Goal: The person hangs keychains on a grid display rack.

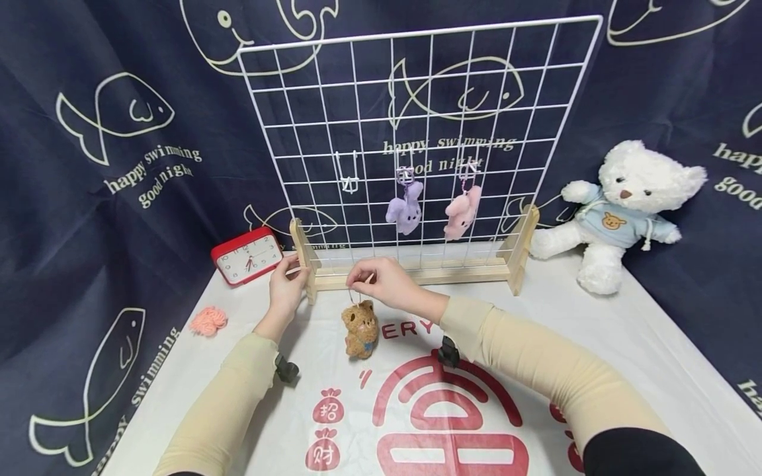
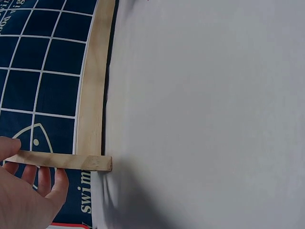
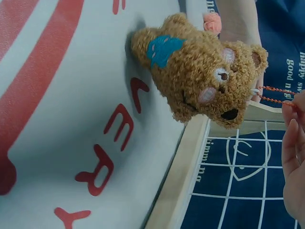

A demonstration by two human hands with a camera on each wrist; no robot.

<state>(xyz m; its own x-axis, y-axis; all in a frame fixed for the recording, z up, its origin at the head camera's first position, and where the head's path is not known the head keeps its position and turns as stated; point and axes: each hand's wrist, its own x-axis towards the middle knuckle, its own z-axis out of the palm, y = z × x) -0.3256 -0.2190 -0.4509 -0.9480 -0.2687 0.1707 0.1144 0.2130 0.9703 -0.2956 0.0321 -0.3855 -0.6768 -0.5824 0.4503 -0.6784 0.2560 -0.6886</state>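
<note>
My right hand pinches the orange ball chain of a brown plush bear keychain. The bear dangles over the white table, a blue patch on its body visible in the right wrist view. At the left end of a white wire grid rack, my left hand grips the wooden foot, thumb on one side and fingers on the other. On the grid, a purple plush keychain and a pink one hang from hooks. Left of them is a white hook without a keychain.
Beside my left hand a red clock stands at the table's edge. A coral-coloured fluffy bundle lies nearer on the left. A white teddy bear in a blue top sits right of the rack. Dark fish-print cloth hangs behind.
</note>
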